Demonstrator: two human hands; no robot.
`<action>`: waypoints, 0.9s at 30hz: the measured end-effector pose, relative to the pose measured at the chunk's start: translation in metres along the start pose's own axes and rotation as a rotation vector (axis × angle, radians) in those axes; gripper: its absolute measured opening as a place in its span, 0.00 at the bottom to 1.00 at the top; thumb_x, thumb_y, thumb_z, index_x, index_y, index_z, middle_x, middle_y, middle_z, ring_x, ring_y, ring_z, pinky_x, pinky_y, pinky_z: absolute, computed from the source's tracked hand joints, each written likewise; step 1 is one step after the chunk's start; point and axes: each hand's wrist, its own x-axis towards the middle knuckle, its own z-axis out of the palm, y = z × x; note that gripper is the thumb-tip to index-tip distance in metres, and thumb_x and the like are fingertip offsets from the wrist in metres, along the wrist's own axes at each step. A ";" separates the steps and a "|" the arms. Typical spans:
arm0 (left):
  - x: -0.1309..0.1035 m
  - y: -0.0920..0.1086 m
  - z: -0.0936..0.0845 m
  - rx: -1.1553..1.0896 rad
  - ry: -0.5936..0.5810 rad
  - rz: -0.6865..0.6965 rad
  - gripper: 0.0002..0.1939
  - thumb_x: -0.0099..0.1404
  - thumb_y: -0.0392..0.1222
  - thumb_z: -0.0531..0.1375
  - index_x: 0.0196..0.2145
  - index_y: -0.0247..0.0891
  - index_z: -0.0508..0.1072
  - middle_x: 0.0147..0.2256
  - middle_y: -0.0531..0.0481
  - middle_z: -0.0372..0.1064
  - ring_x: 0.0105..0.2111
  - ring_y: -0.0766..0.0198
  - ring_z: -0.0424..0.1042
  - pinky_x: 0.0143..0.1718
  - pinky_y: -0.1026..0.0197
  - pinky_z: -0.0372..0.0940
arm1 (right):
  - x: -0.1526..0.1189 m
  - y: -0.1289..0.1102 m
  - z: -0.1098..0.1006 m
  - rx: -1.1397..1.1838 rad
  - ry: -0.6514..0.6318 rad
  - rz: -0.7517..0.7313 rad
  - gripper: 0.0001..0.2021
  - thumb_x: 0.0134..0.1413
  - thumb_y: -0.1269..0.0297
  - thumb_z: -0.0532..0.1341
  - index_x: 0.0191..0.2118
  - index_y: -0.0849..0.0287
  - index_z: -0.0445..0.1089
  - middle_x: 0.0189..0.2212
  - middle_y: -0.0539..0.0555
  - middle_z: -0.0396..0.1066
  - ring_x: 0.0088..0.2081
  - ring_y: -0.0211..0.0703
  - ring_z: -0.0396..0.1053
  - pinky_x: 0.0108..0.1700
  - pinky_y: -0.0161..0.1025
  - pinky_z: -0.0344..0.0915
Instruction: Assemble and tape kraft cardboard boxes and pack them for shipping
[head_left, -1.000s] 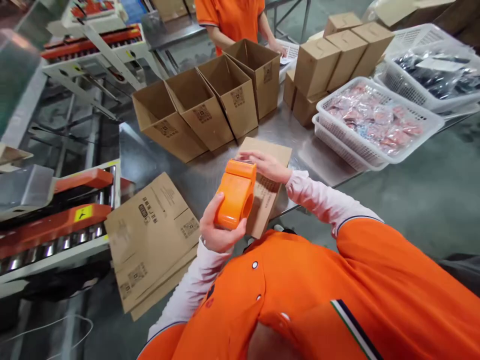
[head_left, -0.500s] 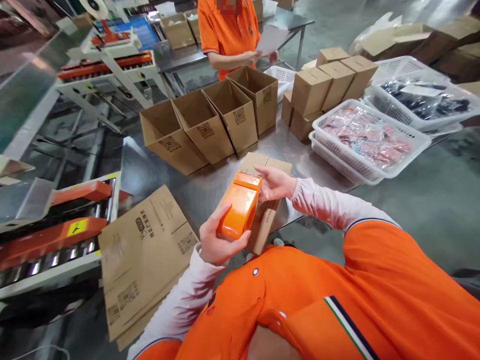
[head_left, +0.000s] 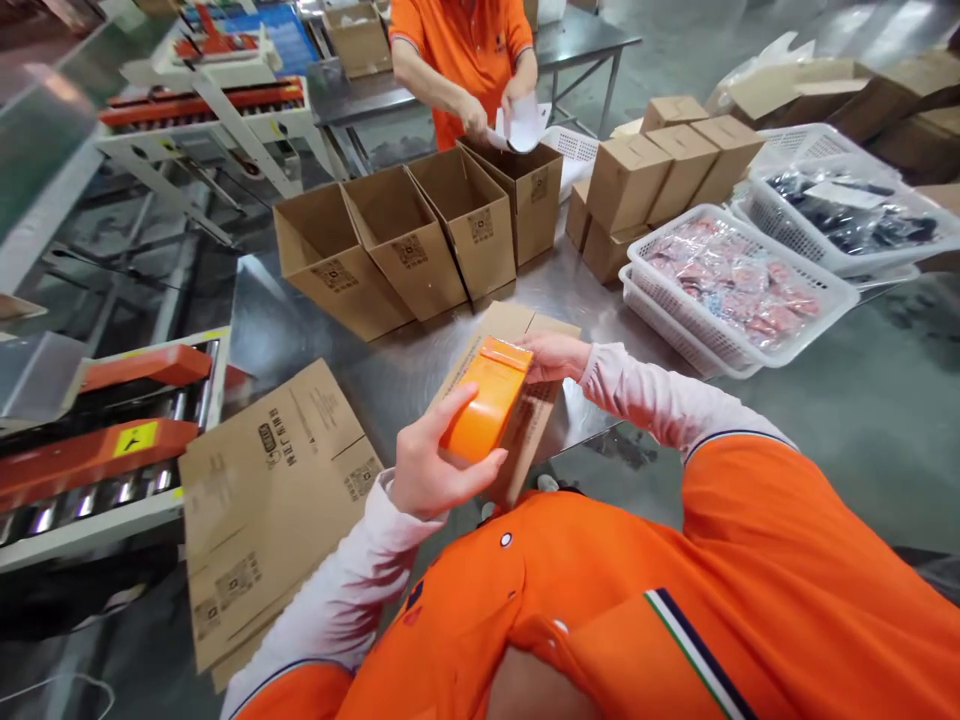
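An orange tape dispenser [head_left: 486,405] is gripped from its near left side by my left hand [head_left: 435,465], with the thumb over the top. My right hand [head_left: 556,357] is at the dispenser's far right end, its fingers curled against the edge and partly hidden behind it. Just under the dispenser lies a cardboard box [head_left: 510,318] with printed sides at the table's near edge, partly covered by my hands. To the left is a stack of flattened cartons [head_left: 277,510] with black print and square codes.
Several open cartons [head_left: 405,250] stand in a row across the metal table [head_left: 360,370]. Closed small boxes [head_left: 630,185] and white baskets [head_left: 742,285] of bagged goods are at right. A co-worker [head_left: 461,70] stands opposite. A roller conveyor [head_left: 127,440] runs at left.
The co-worker's hands have come down with white sheets to the far open carton. My left hand and the tape dispenser have shifted slightly, and the dispenser appears more tilted.
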 end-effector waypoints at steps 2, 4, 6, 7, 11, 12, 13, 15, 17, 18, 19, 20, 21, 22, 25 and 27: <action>0.013 0.003 -0.002 0.036 -0.059 -0.076 0.35 0.58 0.54 0.70 0.60 0.37 0.75 0.52 0.41 0.81 0.44 0.53 0.83 0.47 0.57 0.78 | 0.002 -0.022 -0.019 -0.190 0.139 -0.068 0.18 0.61 0.72 0.68 0.21 0.63 0.66 0.15 0.44 0.58 0.21 0.29 0.51 0.25 0.31 0.45; 0.030 0.008 -0.003 0.095 -0.131 -0.152 0.37 0.57 0.57 0.69 0.61 0.38 0.75 0.51 0.44 0.81 0.42 0.53 0.83 0.47 0.57 0.77 | 0.009 -0.050 -0.053 -0.312 0.287 -0.150 0.19 0.59 0.69 0.72 0.20 0.64 0.67 0.14 0.44 0.58 0.22 0.28 0.50 0.25 0.32 0.42; 0.048 0.014 -0.002 0.155 -0.215 -0.231 0.37 0.57 0.58 0.67 0.61 0.39 0.76 0.46 0.46 0.83 0.38 0.53 0.83 0.45 0.57 0.77 | 0.022 -0.075 -0.094 -0.426 0.475 -0.227 0.19 0.61 0.69 0.69 0.20 0.65 0.66 0.14 0.42 0.56 0.22 0.27 0.50 0.28 0.31 0.46; 0.056 0.017 -0.001 0.186 -0.256 -0.269 0.37 0.57 0.58 0.66 0.61 0.39 0.76 0.45 0.47 0.83 0.38 0.53 0.83 0.45 0.57 0.76 | 0.030 -0.084 -0.114 -0.591 0.605 -0.285 0.19 0.62 0.69 0.67 0.20 0.65 0.66 0.15 0.42 0.56 0.23 0.27 0.52 0.31 0.30 0.51; 0.077 0.032 0.003 0.307 -0.365 -0.377 0.37 0.59 0.58 0.63 0.63 0.41 0.75 0.51 0.45 0.82 0.45 0.47 0.83 0.52 0.53 0.74 | 0.065 -0.092 -0.170 -0.921 0.684 -0.365 0.17 0.60 0.60 0.68 0.23 0.62 0.69 0.21 0.50 0.67 0.28 0.36 0.62 0.42 0.38 0.65; 0.079 0.035 0.004 0.326 -0.376 -0.391 0.37 0.59 0.58 0.63 0.64 0.41 0.74 0.53 0.45 0.81 0.46 0.47 0.82 0.53 0.52 0.74 | 0.073 -0.090 -0.176 -0.927 0.663 -0.372 0.17 0.60 0.58 0.68 0.23 0.60 0.70 0.22 0.51 0.68 0.29 0.38 0.63 0.43 0.40 0.67; 0.079 0.037 0.005 0.341 -0.380 -0.403 0.37 0.59 0.57 0.63 0.64 0.42 0.74 0.54 0.46 0.80 0.47 0.47 0.82 0.54 0.53 0.73 | 0.081 -0.088 -0.180 -0.928 0.649 -0.385 0.17 0.60 0.56 0.68 0.24 0.60 0.70 0.22 0.52 0.68 0.30 0.40 0.64 0.43 0.41 0.68; 0.079 0.040 0.006 0.362 -0.377 -0.424 0.37 0.59 0.57 0.63 0.64 0.42 0.74 0.53 0.46 0.81 0.47 0.48 0.82 0.54 0.54 0.73 | 0.093 -0.084 -0.183 -0.931 0.616 -0.429 0.18 0.60 0.54 0.67 0.24 0.59 0.69 0.21 0.52 0.67 0.30 0.40 0.63 0.43 0.41 0.68; 0.079 0.041 0.006 0.375 -0.372 -0.449 0.38 0.59 0.57 0.63 0.65 0.42 0.73 0.50 0.47 0.82 0.47 0.49 0.82 0.54 0.55 0.73 | 0.101 -0.083 -0.182 -0.929 0.582 -0.464 0.19 0.60 0.52 0.67 0.24 0.59 0.68 0.20 0.51 0.65 0.29 0.40 0.62 0.41 0.41 0.67; 0.079 0.042 0.006 0.381 -0.373 -0.464 0.38 0.59 0.57 0.63 0.65 0.42 0.73 0.49 0.47 0.82 0.47 0.49 0.82 0.54 0.55 0.73 | 0.104 -0.083 -0.181 -0.928 0.569 -0.469 0.20 0.61 0.53 0.67 0.23 0.59 0.67 0.19 0.50 0.64 0.29 0.39 0.61 0.41 0.40 0.67; 0.080 0.043 0.007 0.388 -0.378 -0.482 0.38 0.59 0.57 0.63 0.65 0.42 0.73 0.49 0.47 0.83 0.47 0.49 0.83 0.54 0.55 0.74 | 0.106 -0.083 -0.179 -0.927 0.560 -0.460 0.20 0.61 0.54 0.67 0.23 0.58 0.67 0.19 0.49 0.63 0.28 0.38 0.60 0.40 0.40 0.66; 0.081 0.044 0.007 0.398 -0.388 -0.500 0.37 0.60 0.56 0.63 0.65 0.42 0.73 0.49 0.46 0.83 0.47 0.48 0.83 0.54 0.54 0.74 | 0.108 -0.082 -0.177 -0.924 0.556 -0.440 0.20 0.62 0.55 0.66 0.22 0.58 0.66 0.19 0.48 0.62 0.28 0.38 0.59 0.39 0.39 0.65; 0.083 0.045 0.008 0.411 -0.400 -0.515 0.37 0.60 0.56 0.63 0.65 0.42 0.73 0.49 0.46 0.82 0.47 0.47 0.82 0.53 0.53 0.74 | 0.109 -0.080 -0.175 -0.918 0.554 -0.415 0.20 0.63 0.58 0.66 0.21 0.58 0.65 0.19 0.48 0.62 0.27 0.37 0.58 0.39 0.38 0.64; 0.085 0.046 0.008 0.425 -0.411 -0.526 0.37 0.60 0.55 0.63 0.66 0.42 0.73 0.49 0.45 0.82 0.47 0.46 0.82 0.53 0.52 0.74 | 0.110 -0.077 -0.174 -0.904 0.552 -0.392 0.20 0.63 0.59 0.65 0.21 0.58 0.63 0.19 0.47 0.61 0.27 0.36 0.57 0.39 0.38 0.63; 0.091 0.048 0.010 0.444 -0.432 -0.538 0.37 0.60 0.55 0.63 0.66 0.43 0.73 0.50 0.45 0.82 0.48 0.45 0.82 0.53 0.52 0.74 | 0.113 -0.063 -0.169 -0.839 0.544 -0.346 0.21 0.65 0.62 0.64 0.20 0.58 0.62 0.19 0.46 0.59 0.27 0.35 0.56 0.39 0.36 0.60; 0.094 0.047 0.010 0.442 -0.423 -0.549 0.36 0.60 0.54 0.63 0.65 0.44 0.73 0.49 0.46 0.82 0.48 0.46 0.82 0.53 0.53 0.74 | 0.116 -0.051 -0.167 -0.808 0.529 -0.325 0.20 0.65 0.62 0.63 0.21 0.58 0.63 0.19 0.46 0.59 0.27 0.35 0.56 0.38 0.36 0.60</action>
